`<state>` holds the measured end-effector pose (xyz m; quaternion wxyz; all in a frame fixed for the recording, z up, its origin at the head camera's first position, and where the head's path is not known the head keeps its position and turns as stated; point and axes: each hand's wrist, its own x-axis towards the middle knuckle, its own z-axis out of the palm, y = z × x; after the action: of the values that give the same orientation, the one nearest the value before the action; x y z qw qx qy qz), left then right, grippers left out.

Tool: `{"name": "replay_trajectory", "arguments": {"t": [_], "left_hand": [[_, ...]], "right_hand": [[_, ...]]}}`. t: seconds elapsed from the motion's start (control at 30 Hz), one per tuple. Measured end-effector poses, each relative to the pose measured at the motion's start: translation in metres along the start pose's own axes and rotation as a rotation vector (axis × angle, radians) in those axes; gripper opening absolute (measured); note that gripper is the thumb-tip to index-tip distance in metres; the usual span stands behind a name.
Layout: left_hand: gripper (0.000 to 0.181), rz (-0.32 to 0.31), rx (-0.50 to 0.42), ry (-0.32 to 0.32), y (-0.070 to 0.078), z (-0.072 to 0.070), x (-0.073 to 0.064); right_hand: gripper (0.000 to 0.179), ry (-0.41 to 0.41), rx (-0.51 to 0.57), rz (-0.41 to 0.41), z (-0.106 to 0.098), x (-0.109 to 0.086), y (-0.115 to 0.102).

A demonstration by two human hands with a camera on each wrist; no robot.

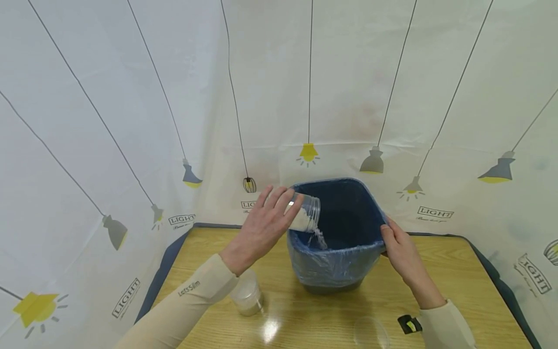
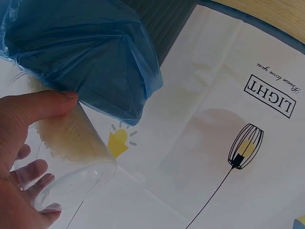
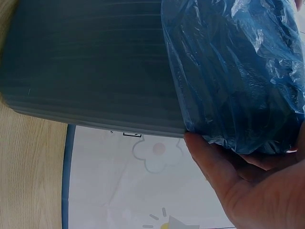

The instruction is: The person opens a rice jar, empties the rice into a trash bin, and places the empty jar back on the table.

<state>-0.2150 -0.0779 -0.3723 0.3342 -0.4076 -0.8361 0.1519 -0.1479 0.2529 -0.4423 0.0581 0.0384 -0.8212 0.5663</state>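
My left hand point(image 1: 263, 225) grips a clear plastic jar point(image 1: 315, 206), tipped on its side with its mouth over the bin. Pale, white loose stuff point(image 2: 71, 133) lies inside the jar, and some spills from the mouth in the head view. A dark trash bin point(image 3: 90, 67) stands on the table, lined with a blue plastic bag point(image 1: 335, 266) folded over its rim. At the bin's right side, my right hand point(image 1: 401, 252) holds the bagged rim, thumb on top and fingers beneath. The bin's bottom inside is too dark to make out.
Left of the bin, a second clear jar point(image 1: 249, 296) stands on the wooden table point(image 1: 301, 325). A clear round lid point(image 1: 370, 333) and a small black item point(image 1: 410, 324) lie near the front edge. A white lamp-printed sheet point(image 1: 279, 97) encloses the back and sides.
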Motion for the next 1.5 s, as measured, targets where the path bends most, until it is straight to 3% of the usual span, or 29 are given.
{"name": "replay_trajectory", "arguments": {"t": [1.5], "left_hand": [[0.062,0.01,-0.004,0.016,0.0018,-0.0015,0.0006]], "right_hand": [[0.055,-0.009,0.018,-0.002,-0.0002,0.0007,0.0023]]}}
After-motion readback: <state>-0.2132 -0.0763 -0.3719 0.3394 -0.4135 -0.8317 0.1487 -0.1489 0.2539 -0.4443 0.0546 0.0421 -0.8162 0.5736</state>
